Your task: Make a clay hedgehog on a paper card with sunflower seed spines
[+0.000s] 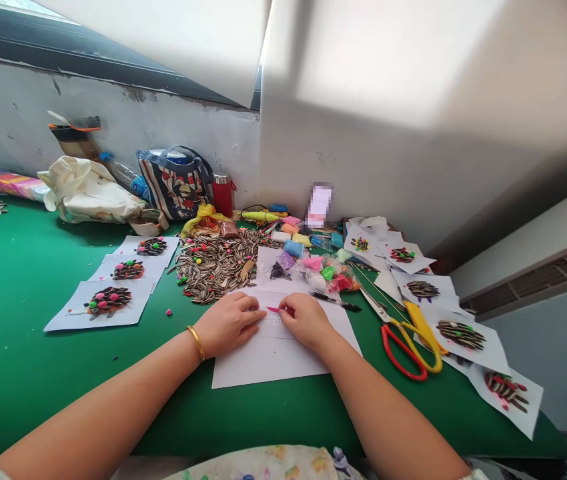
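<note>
A sheet of white paper (pixel 243 370) lies in front of me on the green table, with a smaller sheet on it bearing faint marks. My left hand (pixel 231 323), a gold bangle at its wrist, rests on the paper's left side with fingers stretched out and nothing held. Pinched in my right hand (pixel 307 320) is a slim pink pointed piece (pixel 273 309), its tip toward the left fingers; the rest of it is hidden. Just beyond the right hand lies a black pen (pixel 336 301). Behind the paper is a heap of striped sunflower seeds (pixel 213 267).
Scissors (pixel 403 343) with red and yellow handles lie to the right. Bagged coloured clay (pixel 313 263) sits behind the paper. Seed-decorated cards line the left (pixel 98 303) and right (pixel 463 337). A striped bag (pixel 176 183) and red flask (pixel 222 197) stand by the wall.
</note>
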The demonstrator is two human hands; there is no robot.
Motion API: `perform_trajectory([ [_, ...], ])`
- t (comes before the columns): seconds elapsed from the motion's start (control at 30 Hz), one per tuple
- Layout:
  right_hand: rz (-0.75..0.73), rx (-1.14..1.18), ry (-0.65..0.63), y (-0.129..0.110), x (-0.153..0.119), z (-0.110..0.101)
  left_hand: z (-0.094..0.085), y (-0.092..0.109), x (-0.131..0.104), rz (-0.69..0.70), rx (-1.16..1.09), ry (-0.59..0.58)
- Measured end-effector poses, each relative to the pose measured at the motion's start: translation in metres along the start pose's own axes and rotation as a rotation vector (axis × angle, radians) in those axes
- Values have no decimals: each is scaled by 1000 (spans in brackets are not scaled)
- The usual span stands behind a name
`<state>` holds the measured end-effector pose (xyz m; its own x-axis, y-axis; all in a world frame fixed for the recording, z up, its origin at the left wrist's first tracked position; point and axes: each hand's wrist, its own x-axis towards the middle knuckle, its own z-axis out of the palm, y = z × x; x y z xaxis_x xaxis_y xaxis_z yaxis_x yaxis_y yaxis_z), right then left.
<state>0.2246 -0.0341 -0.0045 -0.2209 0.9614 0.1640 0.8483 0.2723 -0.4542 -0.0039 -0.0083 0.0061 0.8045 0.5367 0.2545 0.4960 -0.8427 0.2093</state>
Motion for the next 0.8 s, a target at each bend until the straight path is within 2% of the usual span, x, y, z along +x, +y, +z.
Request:
perform_trajectory([
  [0.17, 4, -13, 14, -1, 0, 0, 6, -3, -2, 4, -2, 17],
  [0.27, 41, -30, 27, 0, 1, 0, 9, -4, -2, 20, -18, -15],
  [0.43, 67, -57, 130, 7, 2, 1, 10, 2, 1, -33, 15, -50],
  [0.57, 79, -76, 256, 21, 5, -5, 10, 5, 2, -70, 0, -45],
  [0.8, 308, -206, 419, 61, 10, -38, 13, -1, 1, -85, -62, -9],
])
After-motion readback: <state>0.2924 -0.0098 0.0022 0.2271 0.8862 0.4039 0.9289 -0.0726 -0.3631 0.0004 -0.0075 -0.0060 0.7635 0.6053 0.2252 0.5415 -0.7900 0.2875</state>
